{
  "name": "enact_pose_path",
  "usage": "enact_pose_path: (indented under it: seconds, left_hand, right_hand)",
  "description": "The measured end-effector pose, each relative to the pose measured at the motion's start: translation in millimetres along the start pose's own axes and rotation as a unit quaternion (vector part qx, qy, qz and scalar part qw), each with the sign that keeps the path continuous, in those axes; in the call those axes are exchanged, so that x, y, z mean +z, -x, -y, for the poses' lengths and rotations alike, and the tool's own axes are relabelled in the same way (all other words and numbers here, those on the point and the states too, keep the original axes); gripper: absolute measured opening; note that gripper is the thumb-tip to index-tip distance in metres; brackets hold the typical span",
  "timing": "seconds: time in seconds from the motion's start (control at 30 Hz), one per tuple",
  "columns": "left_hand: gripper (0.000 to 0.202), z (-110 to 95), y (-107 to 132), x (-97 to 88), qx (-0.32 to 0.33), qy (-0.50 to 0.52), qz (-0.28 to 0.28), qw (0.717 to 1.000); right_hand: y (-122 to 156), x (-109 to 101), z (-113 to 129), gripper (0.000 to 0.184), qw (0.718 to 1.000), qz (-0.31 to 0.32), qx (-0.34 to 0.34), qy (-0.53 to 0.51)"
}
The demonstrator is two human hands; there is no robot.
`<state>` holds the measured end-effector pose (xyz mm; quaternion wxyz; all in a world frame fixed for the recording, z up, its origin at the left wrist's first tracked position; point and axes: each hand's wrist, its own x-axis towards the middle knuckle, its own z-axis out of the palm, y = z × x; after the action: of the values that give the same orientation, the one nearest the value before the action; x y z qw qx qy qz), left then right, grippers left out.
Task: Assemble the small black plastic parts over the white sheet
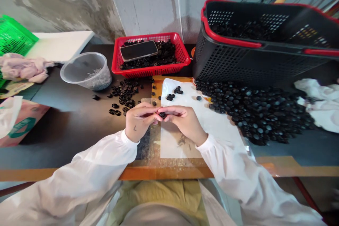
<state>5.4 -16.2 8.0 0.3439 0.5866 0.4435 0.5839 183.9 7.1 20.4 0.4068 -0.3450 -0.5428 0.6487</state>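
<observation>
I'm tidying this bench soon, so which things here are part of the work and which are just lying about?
Work: small black round part pinched between left hand and right hand; heap of black round parts; red plastic basket holding more.
Lying about: black smartphone; crumpled pink cloth; green plastic crate.

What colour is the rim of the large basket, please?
The basket's rim is red; the head view shows it best.

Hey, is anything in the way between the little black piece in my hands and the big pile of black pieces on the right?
Nothing solid blocks it. The little black piece is pinched between your left hand and right hand. Toward the big pile of black pieces lie only that right hand and the flat white sheet, with one loose black piece slightly off the line.
</observation>
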Motion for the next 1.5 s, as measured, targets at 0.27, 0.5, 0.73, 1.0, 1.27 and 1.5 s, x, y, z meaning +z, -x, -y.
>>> enact_pose_path:
  seconds: [0.27,0.5,0.73,1.0,1.27,1.5]
  left_hand:
    - [0.017,-2,-4,-4.8,0.081,-0.057,0.010,0.995]
    - [0.015,-3,-4,-7.9,0.189,-0.166,0.014,0.968]
    - [0.042,-3,-1,-11.2,0.245,-0.188,0.073,0.948]
    - [0.035,-10,3,-4.0,0.253,-0.196,0.064,0.945]
    - [0.048,-3,-2,-14.9,0.239,-0.223,0.075,0.942]
    - [0.016,7,-13,-28.5,0.259,-0.289,0.054,0.920]
  right_hand:
    - [2,2,1,0.023,0.999,0.001,0.026,-0.033]
    - [4,2,5,0.022,0.999,-0.003,0.024,-0.037]
    - [4,2,4,0.027,0.999,0.021,0.021,-0.034]
    - [5,3,2,0.027,1.000,-0.008,-0.014,0.022]
    - [2,-7,10,0.019,0.997,0.075,-0.011,0.026]
    - [1,-69,35,0.028,0.863,-0.167,-0.174,0.443]
